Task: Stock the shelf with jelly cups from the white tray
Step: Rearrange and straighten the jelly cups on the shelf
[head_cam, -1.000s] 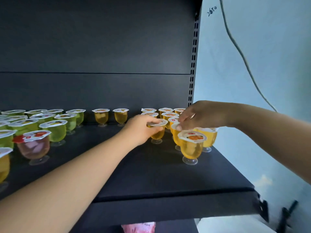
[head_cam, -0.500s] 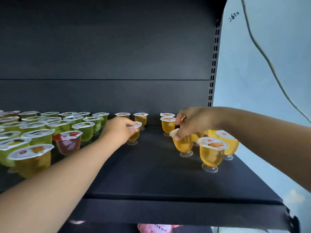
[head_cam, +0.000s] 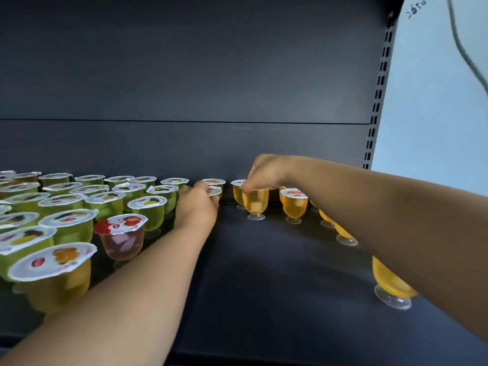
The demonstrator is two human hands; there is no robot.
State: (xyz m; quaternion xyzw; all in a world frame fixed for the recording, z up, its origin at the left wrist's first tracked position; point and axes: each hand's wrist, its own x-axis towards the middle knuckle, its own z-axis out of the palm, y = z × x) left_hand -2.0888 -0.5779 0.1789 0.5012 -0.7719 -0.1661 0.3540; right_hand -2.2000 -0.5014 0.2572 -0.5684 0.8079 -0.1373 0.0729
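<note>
Two bare arms reach deep onto the dark shelf (head_cam: 264, 273), the right hand (head_cam: 266, 173) pinching the rim of one orange jelly cup (head_cam: 255, 203) standing upright, the left hand (head_cam: 196, 207) curled round another cup (head_cam: 214, 192) beside the many green cups (head_cam: 148, 207), with one red cup (head_cam: 122, 240).

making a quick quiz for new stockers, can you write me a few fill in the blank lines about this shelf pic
1. The right hand holds an orange jelly cup by its ____.
2. Among the green jelly cups at the left stands a single ____ cup with a red-edged lid.
3. The left hand reaches to a cup at the ____ of the dark shelf.
4. Every cup in view stands on a small clear ____.

Missing words: rim; pink; back; foot
</note>
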